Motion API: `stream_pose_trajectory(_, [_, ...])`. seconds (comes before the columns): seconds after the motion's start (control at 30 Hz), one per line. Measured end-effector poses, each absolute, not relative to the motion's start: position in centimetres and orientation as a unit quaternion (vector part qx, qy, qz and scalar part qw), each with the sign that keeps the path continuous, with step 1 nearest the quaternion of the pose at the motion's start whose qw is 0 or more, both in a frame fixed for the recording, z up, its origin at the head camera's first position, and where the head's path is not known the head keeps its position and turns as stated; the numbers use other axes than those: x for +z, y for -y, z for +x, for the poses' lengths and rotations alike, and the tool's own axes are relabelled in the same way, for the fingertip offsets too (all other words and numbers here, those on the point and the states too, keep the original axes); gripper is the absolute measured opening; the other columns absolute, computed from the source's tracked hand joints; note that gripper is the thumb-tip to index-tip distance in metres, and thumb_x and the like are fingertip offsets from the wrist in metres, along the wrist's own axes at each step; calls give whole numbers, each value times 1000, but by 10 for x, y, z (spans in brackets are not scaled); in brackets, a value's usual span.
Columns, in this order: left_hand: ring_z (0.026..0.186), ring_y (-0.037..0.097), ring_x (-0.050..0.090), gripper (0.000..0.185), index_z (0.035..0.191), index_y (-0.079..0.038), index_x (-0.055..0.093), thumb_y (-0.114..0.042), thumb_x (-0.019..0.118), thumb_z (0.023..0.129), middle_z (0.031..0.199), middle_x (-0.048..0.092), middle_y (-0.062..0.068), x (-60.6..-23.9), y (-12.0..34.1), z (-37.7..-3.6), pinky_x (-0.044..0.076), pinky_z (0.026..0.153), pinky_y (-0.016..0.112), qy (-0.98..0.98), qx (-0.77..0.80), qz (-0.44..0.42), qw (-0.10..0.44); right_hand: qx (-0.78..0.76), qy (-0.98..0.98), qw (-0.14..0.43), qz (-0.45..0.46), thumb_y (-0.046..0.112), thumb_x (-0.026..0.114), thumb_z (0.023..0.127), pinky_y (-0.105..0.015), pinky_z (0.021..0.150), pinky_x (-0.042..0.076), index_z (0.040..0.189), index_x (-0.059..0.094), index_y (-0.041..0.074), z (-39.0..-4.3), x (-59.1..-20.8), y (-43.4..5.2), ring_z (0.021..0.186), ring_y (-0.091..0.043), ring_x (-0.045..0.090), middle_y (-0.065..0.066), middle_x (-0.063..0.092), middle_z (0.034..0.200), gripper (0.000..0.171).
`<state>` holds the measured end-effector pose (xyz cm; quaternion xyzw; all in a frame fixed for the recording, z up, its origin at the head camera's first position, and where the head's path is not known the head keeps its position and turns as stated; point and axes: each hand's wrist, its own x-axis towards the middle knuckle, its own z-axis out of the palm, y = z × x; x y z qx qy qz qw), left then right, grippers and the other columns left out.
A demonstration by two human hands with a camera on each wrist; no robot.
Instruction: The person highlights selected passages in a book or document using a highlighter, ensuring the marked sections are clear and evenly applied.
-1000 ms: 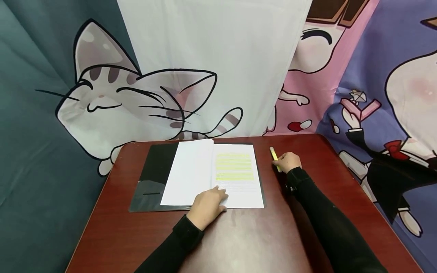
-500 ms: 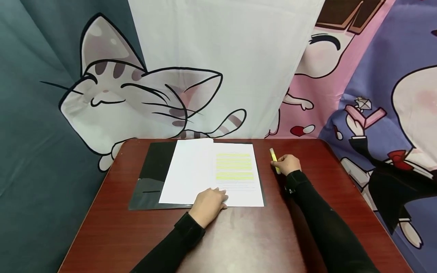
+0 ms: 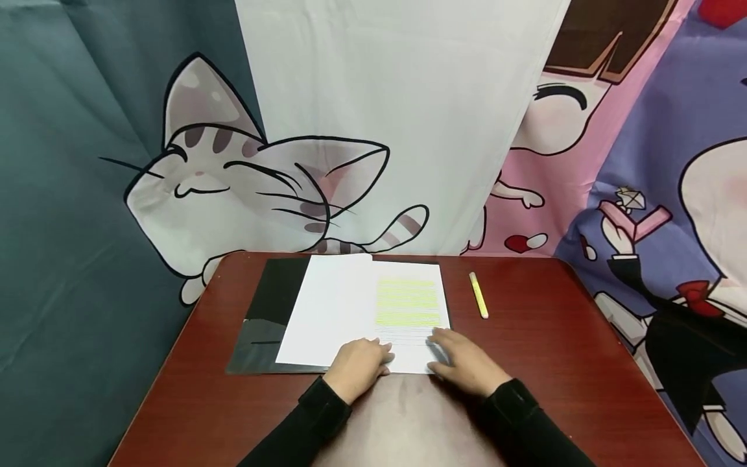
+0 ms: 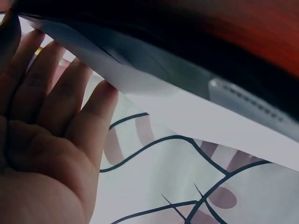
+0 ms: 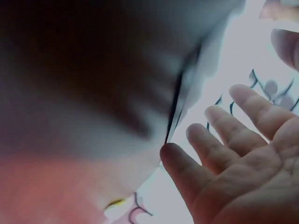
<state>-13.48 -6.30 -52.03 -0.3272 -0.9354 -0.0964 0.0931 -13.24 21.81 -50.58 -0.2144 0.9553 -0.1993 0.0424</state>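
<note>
An open document folder (image 3: 257, 327) lies on the table with white paper pages (image 3: 332, 311) inside. The right-hand page (image 3: 408, 301) carries printed lines, several marked in yellow. My left hand (image 3: 357, 366) rests its fingertips on the lower edge of the pages near the middle; its fingers look fairly straight in the left wrist view. My right hand (image 3: 467, 363) is over the page's lower right corner, fingers spread and holding nothing; in the right wrist view I cannot tell if they touch. A yellow highlighter (image 3: 478, 295) lies on the table right of the folder.
The reddish-brown table (image 3: 554, 363) extends around the folder on all sides. A printed cartoon curtain (image 3: 373, 130) hangs right behind its far edge.
My right hand has let go of the highlighter, leaving it on the table, and moved left and nearer to the page's lower right corner. The left hand stays on the pages.
</note>
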Motion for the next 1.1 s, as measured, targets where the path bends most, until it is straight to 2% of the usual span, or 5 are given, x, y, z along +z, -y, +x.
stream_pose_trajectory(0.27, [130, 23, 81, 31, 126, -20, 89, -32, 90, 97, 135, 85, -1, -511, 65, -143, 66, 108, 44, 936, -82, -335, 68, -115, -961, 22, -250, 27, 72, 112, -65, 124, 52, 156, 70, 11, -117, -503, -209, 153, -48, 62, -22, 62, 167, 47])
stream_pose_trajectory(0.5, [135, 39, 77, 52, 138, 2, 78, -37, 83, 105, 140, 81, 20, -492, 91, -147, 60, 118, 53, 956, -134, -233, 120, -96, -965, -11, -244, 25, 83, 104, -57, 116, 60, 151, 76, 18, -115, -509, -213, 147, -39, 69, -15, 69, 161, 47])
stream_pose_trajectory(0.73, [138, 64, 66, 88, 139, 21, 69, -57, 83, 101, 147, 66, 45, -495, 144, -146, 59, 110, 71, 995, -88, -15, 48, -106, -968, -6, -228, 25, 85, 103, -58, 116, 60, 150, 77, 20, -108, -513, -213, 147, -38, 70, -12, 70, 161, 48])
stream_pose_trajectory(0.9, [140, 63, 66, 94, 140, 20, 68, -62, 83, 98, 151, 63, 46, -515, 155, -136, 61, 106, 71, 998, -65, -14, 10, -107, -968, -5, -226, 27, 86, 102, -57, 113, 61, 149, 78, 23, -105, -515, -213, 146, -36, 71, -9, 70, 162, 48])
stream_pose_trajectory(1.1, [129, 58, 75, 91, 132, 17, 76, -62, 89, 89, 140, 72, 42, -524, 157, -130, 69, 89, 62, 997, -31, -19, 72, -110, -967, -2, -230, 29, 86, 102, -57, 111, 62, 150, 77, 23, -107, -518, -210, 146, -35, 71, -8, 70, 162, 49])
